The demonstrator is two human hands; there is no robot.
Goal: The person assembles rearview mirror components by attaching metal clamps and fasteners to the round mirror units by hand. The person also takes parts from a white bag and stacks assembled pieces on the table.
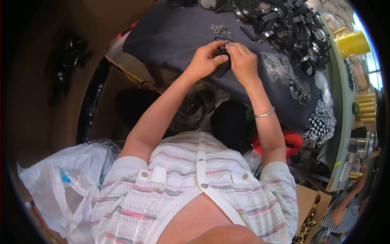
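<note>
Hands: left hand (205,61) and right hand (243,63) meet over the near part of the bench (170,36), fingertips pinched together on a small black strap piece (223,67).
Left hand: closed, thumb and fingers gripping the strap piece from the left.
Right hand: closed on the same piece from the right, knuckles up; a silver bangle (265,113) sits on that wrist.
Strap piece: held between both hands just above the dark grey bench cover, its lower end hanging below the palms.
Metal buckles: a small cluster (220,30) lies on the bench just beyond the hands.
Black straps: a large heap (290,28) at the far right of the bench.
Clear bag: a bag of small metal parts (275,65) right of the right hand.
White plastic bag (65,183): low at the person's left.
</note>
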